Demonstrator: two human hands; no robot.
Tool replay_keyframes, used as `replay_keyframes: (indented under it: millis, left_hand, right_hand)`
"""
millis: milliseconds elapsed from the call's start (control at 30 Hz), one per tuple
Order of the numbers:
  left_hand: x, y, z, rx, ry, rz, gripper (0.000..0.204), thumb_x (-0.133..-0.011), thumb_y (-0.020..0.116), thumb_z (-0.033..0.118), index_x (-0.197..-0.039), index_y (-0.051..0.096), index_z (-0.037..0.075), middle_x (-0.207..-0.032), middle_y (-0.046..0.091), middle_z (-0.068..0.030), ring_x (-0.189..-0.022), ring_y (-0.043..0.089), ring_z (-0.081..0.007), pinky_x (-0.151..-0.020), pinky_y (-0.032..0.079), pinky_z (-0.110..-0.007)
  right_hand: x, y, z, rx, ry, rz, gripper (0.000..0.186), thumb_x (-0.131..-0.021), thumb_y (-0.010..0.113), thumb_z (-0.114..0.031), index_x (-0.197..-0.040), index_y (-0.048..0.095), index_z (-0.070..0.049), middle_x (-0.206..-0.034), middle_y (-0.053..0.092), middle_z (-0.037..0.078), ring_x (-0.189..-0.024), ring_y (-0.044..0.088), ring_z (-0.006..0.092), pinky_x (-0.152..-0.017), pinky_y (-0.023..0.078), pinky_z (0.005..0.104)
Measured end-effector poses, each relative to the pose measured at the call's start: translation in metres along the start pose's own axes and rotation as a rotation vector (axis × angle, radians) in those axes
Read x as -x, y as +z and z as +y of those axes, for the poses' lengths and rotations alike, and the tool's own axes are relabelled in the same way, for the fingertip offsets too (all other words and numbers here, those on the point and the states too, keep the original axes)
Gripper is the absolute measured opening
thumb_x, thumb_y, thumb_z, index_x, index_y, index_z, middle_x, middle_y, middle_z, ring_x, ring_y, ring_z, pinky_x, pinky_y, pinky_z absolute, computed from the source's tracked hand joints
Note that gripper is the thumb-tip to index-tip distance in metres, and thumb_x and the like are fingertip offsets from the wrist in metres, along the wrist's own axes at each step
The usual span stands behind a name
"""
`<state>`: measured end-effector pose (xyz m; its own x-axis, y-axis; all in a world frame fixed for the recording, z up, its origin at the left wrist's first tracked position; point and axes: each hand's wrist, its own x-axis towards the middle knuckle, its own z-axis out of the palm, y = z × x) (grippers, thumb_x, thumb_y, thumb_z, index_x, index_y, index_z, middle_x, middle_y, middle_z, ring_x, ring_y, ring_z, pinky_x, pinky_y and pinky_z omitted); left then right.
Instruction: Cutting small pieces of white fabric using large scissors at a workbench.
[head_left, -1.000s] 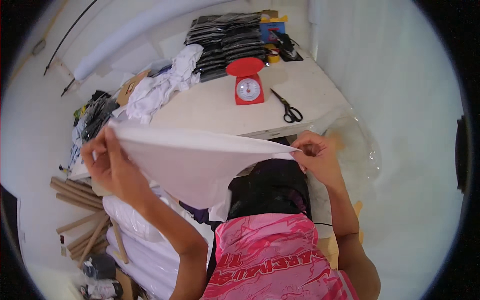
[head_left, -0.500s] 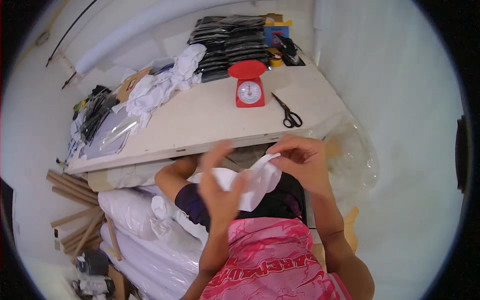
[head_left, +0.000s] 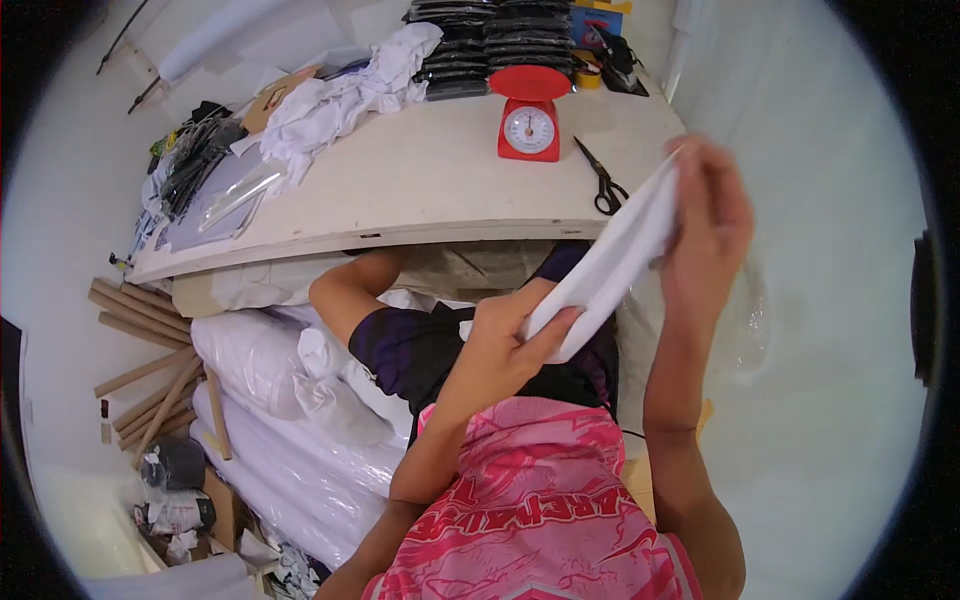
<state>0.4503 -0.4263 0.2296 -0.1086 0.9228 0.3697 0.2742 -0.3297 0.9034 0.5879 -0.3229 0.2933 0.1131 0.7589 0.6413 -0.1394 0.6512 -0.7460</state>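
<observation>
The left hand (head_left: 500, 345) clamps its grip on the white cloth (head_left: 612, 268). The right hand (head_left: 706, 215) pinches its upper end.

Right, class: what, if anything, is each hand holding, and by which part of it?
A white cloth: the left hand grips its lower end, thumb over it; the right hand, blurred, holds its upper end.

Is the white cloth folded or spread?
Folded, it seems: the white cloth forms a narrow strip between the left hand and right hand.
</observation>
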Motion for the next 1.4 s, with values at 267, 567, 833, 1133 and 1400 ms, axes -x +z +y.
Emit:
replay_keyframes:
  millis: [267, 567, 833, 1133, 1400]
  left_hand:
    - [0.01, -0.076, -0.059, -0.004, -0.149, 0.113, 0.01, -0.085, 0.064, 0.007, -0.088, 0.062, -0.003, -0.073, 0.056, 0.0023, -0.069, 0.051, -0.0058, -0.064, 0.041, -0.021]
    - [0.011, -0.075, -0.06, 0.421, 0.136, 0.54, 0.011, -0.09, 0.055, 0.003, -0.096, 0.062, -0.003, -0.09, 0.06, -0.0009, -0.087, 0.052, -0.0073, -0.079, 0.041, -0.021]
    - [0.022, -0.06, -0.048, 0.202, 0.192, 0.211, 0.01, -0.087, 0.059, 0.007, -0.09, 0.063, -0.003, -0.072, 0.057, -0.0016, -0.067, 0.05, -0.0055, -0.058, 0.04, -0.021]
    - [0.026, -0.043, -0.024, 0.135, 0.23, 0.215, 0.011, -0.081, 0.067, 0.007, -0.09, 0.063, 0.001, -0.073, 0.063, -0.0056, -0.06, 0.053, -0.0061, -0.052, 0.04, -0.02]
    - [0.025, -0.065, -0.054, 0.145, 0.106, -0.165, 0.019, -0.086, 0.063, 0.017, -0.096, 0.059, 0.001, -0.063, 0.053, -0.0028, -0.058, 0.046, -0.0076, -0.052, 0.038, -0.026]
  right_hand:
    - [-0.054, -0.048, -0.025, 0.125, -0.224, 0.394, 0.026, -0.094, 0.05, -0.022, -0.109, 0.063, -0.005, -0.11, 0.06, 0.009, -0.102, 0.055, 0.0164, -0.094, 0.042, 0.0311]
    - [-0.003, -0.051, -0.03, 0.206, -0.076, 0.246, 0.023, -0.093, 0.053, -0.021, -0.098, 0.061, 0.0, -0.094, 0.058, 0.004, -0.081, 0.053, 0.0126, -0.071, 0.043, 0.0247]
    - [0.06, -0.082, 0.002, 0.109, -0.18, -0.507, 0.03, -0.073, 0.07, -0.01, -0.097, 0.061, 0.004, -0.097, 0.059, 0.014, -0.09, 0.055, 0.0221, -0.08, 0.044, 0.0337]
    - [0.075, 0.013, 0.012, -0.057, 0.119, -0.779, 0.038, -0.062, 0.076, 0.009, -0.097, 0.063, 0.001, -0.087, 0.058, 0.007, -0.082, 0.055, 0.0127, -0.071, 0.045, 0.0238]
    - [0.049, 0.005, -0.001, 0.046, -0.31, -0.461, 0.014, -0.077, 0.062, -0.001, -0.089, 0.057, 0.0, -0.081, 0.056, 0.009, -0.077, 0.05, 0.0181, -0.072, 0.039, 0.0275]
